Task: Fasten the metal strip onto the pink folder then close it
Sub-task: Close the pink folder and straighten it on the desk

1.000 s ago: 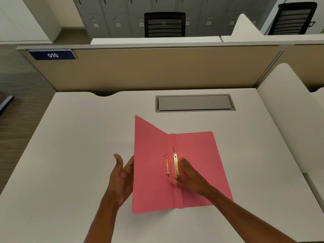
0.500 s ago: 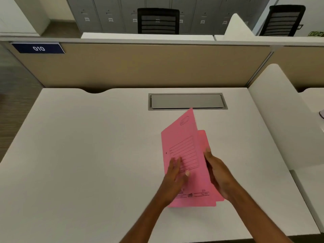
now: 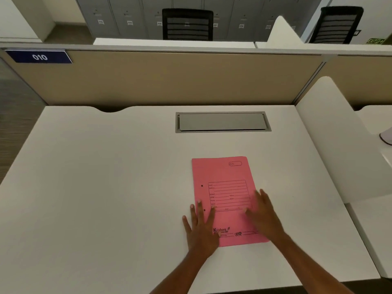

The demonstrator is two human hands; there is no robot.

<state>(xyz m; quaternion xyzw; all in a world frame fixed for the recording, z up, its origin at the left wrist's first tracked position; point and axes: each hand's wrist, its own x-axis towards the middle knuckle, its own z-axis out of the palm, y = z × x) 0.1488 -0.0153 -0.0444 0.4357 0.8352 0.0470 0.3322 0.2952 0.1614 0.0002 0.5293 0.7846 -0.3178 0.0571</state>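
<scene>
- Now the pink folder (image 3: 224, 194) lies shut and flat on the white counter (image 3: 106, 187), printed cover up, in front of the person and slightly to their right.
- Its long axis runs away from the person toward the grey cable hatch (image 3: 222, 122), with the spine and its 2 punch holes along the left edge.
- The left hand (image 3: 200, 232) rests palm-down over the near-left corner, fingers spread across the spine edge; its grip is released, grasping nothing.
- The right hand (image 3: 264, 215) lies flat on the right, free-opening edge, also released and pressing, not clenched.
- The metal strip is not visible; presumably it sits inside, under the cover.
- Both hands are on the near half of the folder, so the far half lies ahead of them along that long axis.
- Judged from this, the closing looks done, and any last move would be a smoothing press or simply lifting both hands clear.
</scene>
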